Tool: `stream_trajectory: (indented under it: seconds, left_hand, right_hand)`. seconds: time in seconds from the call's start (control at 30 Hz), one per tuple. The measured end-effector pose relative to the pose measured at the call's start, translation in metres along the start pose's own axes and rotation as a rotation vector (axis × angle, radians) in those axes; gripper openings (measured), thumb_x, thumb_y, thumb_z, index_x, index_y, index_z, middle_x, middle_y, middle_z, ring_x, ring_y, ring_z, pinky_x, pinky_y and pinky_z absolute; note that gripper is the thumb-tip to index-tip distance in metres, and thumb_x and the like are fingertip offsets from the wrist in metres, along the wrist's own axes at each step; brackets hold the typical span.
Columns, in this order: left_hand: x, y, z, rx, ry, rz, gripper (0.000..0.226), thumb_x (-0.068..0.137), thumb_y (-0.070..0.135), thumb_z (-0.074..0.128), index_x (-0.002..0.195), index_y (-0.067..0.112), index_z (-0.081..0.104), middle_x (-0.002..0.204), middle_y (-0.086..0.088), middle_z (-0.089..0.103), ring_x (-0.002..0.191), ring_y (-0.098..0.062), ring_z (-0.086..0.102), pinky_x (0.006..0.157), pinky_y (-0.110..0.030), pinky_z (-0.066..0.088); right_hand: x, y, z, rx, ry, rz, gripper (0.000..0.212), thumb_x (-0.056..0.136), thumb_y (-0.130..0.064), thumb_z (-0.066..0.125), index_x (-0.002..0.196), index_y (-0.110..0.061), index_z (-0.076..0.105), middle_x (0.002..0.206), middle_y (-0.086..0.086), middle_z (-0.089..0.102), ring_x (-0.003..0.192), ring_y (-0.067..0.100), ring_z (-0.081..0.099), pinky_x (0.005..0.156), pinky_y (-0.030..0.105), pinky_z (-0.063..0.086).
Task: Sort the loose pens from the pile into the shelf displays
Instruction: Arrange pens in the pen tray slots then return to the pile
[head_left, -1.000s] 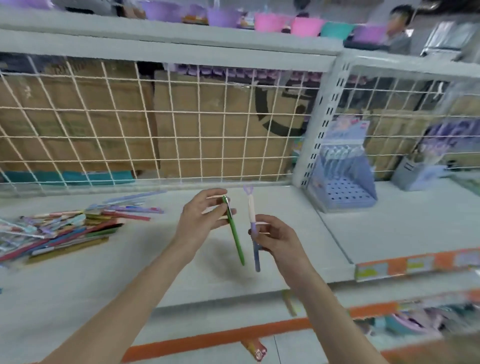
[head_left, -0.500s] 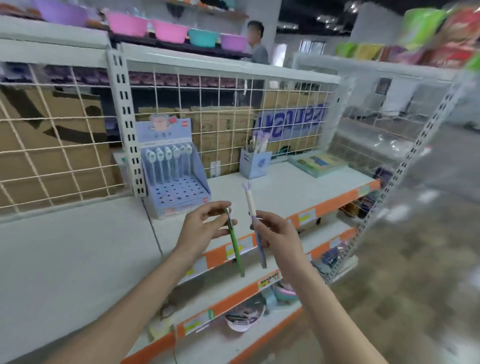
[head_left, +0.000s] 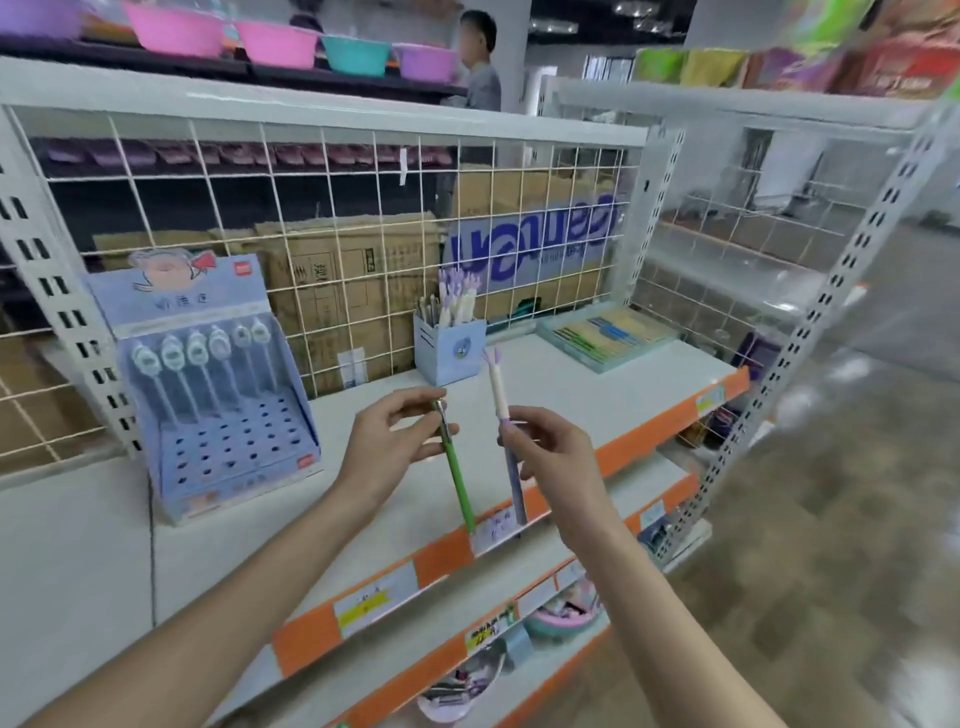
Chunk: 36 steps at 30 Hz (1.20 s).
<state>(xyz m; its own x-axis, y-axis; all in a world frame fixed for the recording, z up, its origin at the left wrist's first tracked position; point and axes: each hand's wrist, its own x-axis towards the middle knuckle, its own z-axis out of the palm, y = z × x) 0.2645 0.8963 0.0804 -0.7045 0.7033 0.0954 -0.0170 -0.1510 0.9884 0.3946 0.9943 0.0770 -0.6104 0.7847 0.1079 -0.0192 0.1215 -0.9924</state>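
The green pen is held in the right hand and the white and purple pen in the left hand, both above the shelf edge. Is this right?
Not quite: the hands are swapped. In the head view the left hand pinches the green pen near its top, and the right hand holds the white and purple pen. Both are indeed above the shelf edge.

Green pen (head_left: 457, 478) hanging near-vertical, white-and-purple pen (head_left: 503, 415) upright beside it

Both forearms out front; left hand (head_left: 387, 447) & right hand (head_left: 553, 457) raised, fingers curled in pinch grips.
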Motion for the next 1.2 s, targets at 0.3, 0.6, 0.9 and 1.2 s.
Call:
stream_trajectory:
  seconds: [0.3, 0.6, 0.9, 1.2]
  left_hand:
    - [0.109, -0.009, 0.033, -0.129, 0.210, -0.009, 0.019, 0.088, -0.004, 0.056, 0.100, 0.008, 0.063, 0.089, -0.006, 0.064, 0.073, -0.017, 0.071, 0.061, -0.020, 0.055]
    - [0.164, -0.017, 0.031, -0.080, 0.366, 0.018, 0.021, 0.089, -0.001, 0.056, 0.093, 0.017, 0.064, 0.086, -0.004, 0.065, 0.072, -0.009, 0.069, 0.062, -0.019, 0.055]
    - [0.179, -0.023, 0.043, -0.099, 0.572, 0.042, 0.018, 0.089, -0.003, 0.056, 0.105, 0.002, 0.062, 0.094, -0.011, 0.063, 0.069, -0.013, 0.070, 0.063, -0.020, 0.056]
    - [0.194, -0.016, 0.063, -0.046, 0.718, 0.112, 0.021, 0.090, -0.005, 0.054, 0.096, 0.012, 0.064, 0.085, -0.005, 0.065, 0.069, -0.013, 0.070, 0.060, -0.017, 0.053]
  right_hand:
    - [0.155, -0.012, -0.022, -0.128, -0.083, 0.026, 0.011, 0.085, -0.004, 0.063, 0.085, -0.015, 0.064, 0.070, -0.003, 0.058, 0.070, 0.009, 0.054, 0.054, 0.014, 0.046]
    - [0.275, -0.027, -0.013, -0.042, -0.111, -0.051, 0.022, 0.089, -0.001, 0.058, 0.110, 0.003, 0.055, 0.069, 0.005, 0.056, 0.061, 0.012, 0.057, 0.059, 0.020, 0.052]
    - [0.359, -0.037, 0.013, -0.064, -0.043, -0.320, 0.021, 0.086, -0.004, 0.058, 0.106, -0.010, 0.057, 0.084, 0.005, 0.061, 0.073, 0.012, 0.057, 0.058, 0.009, 0.044]
    - [0.384, -0.003, 0.029, -0.203, -0.358, -0.320, 0.024, 0.085, -0.003, 0.063, 0.100, -0.018, 0.052, 0.081, 0.000, 0.061, 0.072, 0.014, 0.059, 0.065, 0.025, 0.047]
